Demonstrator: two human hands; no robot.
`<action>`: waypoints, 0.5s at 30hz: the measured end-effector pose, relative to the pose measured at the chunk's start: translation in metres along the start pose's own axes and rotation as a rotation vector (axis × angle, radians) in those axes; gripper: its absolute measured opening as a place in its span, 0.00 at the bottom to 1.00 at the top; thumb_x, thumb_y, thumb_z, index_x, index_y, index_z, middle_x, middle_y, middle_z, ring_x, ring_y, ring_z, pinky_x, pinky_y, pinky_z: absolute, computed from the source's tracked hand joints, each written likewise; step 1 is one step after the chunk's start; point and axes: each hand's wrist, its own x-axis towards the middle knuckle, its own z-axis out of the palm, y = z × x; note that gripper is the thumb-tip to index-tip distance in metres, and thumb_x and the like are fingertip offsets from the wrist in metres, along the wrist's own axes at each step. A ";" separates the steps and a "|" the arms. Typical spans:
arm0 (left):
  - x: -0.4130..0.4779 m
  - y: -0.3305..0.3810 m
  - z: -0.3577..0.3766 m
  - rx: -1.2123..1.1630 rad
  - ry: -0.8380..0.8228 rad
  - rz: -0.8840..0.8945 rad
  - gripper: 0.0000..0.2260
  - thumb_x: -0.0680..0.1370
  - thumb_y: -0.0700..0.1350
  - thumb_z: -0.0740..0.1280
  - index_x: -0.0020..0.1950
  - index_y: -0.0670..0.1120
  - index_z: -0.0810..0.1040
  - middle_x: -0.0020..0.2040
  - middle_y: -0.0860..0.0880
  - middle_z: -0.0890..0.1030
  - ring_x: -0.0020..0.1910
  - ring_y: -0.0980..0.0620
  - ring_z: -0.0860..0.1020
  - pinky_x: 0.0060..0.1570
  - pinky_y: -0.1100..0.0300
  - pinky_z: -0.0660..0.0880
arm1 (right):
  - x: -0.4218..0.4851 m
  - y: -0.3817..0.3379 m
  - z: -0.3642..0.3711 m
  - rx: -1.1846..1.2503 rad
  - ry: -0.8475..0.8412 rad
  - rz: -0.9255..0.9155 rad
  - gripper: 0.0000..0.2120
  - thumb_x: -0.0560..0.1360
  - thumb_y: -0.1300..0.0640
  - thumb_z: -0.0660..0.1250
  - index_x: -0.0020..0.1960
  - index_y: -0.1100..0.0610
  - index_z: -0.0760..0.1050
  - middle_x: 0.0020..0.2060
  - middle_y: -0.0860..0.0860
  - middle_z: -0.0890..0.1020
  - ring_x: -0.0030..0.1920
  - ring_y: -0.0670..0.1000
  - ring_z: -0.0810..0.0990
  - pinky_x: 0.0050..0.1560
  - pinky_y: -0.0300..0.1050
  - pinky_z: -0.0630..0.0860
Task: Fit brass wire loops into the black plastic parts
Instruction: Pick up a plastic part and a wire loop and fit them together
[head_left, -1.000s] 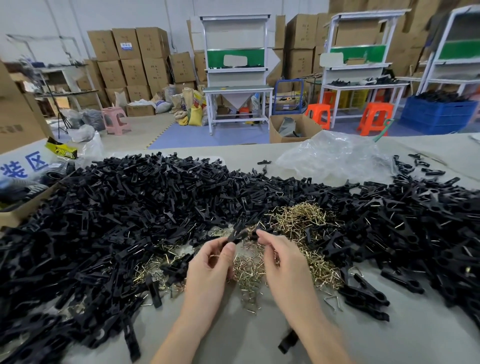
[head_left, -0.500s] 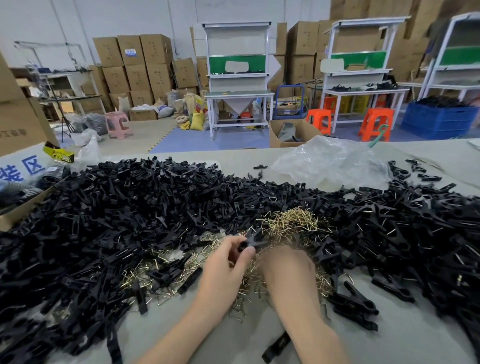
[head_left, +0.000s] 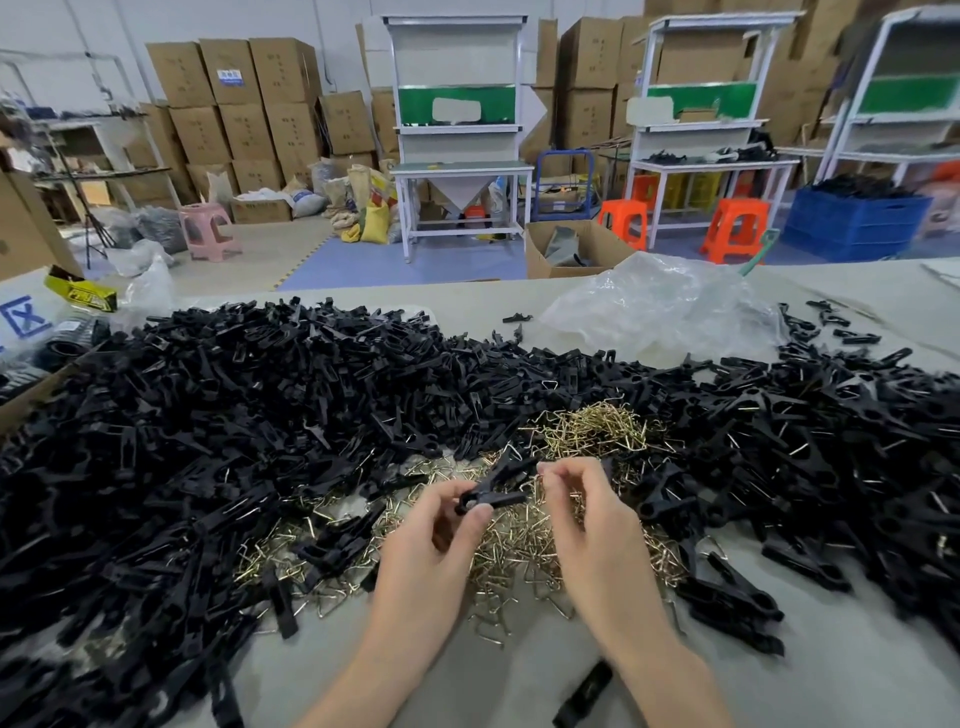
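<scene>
Two hands hover over the heap of brass wire loops (head_left: 587, 431), which lies in the middle of the bench (head_left: 493, 686). Your left hand (head_left: 431, 545) is above the near edge of that heap. Its thumb and curled fingers pinch one black plastic part (head_left: 493, 496) by its near end, lifted clear of the loops below. The part forks into two arms that point away from you, towards the heap's thickest patch.

Your right hand (head_left: 597, 530) is just right of the held part, also above the heap. Its fingers are curled and the thumb and forefinger meet at the tip of the part's upper arm. You cannot tell whether a loop sits between them; the spot is too small and blurred.

A broad pile of black parts (head_left: 208, 441) spreads left of and behind the heap. A second pile (head_left: 831, 441) lies to the heap's right, and many of its pieces show wire. A crumpled clear plastic bag (head_left: 665, 306) rests beyond the heap, on the far side. One stray black piece (head_left: 584, 693) lies on the near side, beside your right forearm.
</scene>
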 end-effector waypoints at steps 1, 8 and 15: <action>0.000 0.000 0.000 0.006 -0.004 0.005 0.06 0.78 0.56 0.67 0.53 0.66 0.75 0.36 0.56 0.78 0.32 0.61 0.72 0.33 0.69 0.68 | 0.001 -0.001 -0.001 0.086 0.008 0.016 0.10 0.83 0.42 0.56 0.55 0.44 0.72 0.33 0.47 0.78 0.30 0.42 0.75 0.30 0.34 0.68; 0.001 -0.002 0.000 0.013 -0.014 -0.007 0.06 0.78 0.56 0.67 0.54 0.65 0.75 0.40 0.56 0.79 0.35 0.59 0.75 0.36 0.67 0.70 | 0.009 0.005 0.006 0.640 0.044 0.352 0.08 0.83 0.57 0.64 0.52 0.47 0.81 0.41 0.48 0.83 0.38 0.46 0.84 0.41 0.37 0.80; 0.001 -0.001 0.001 0.010 -0.009 -0.018 0.05 0.79 0.52 0.69 0.54 0.61 0.77 0.40 0.59 0.79 0.36 0.61 0.75 0.38 0.69 0.70 | 0.011 0.006 0.002 0.658 -0.099 0.313 0.23 0.79 0.68 0.68 0.56 0.38 0.83 0.51 0.42 0.85 0.53 0.41 0.83 0.53 0.32 0.77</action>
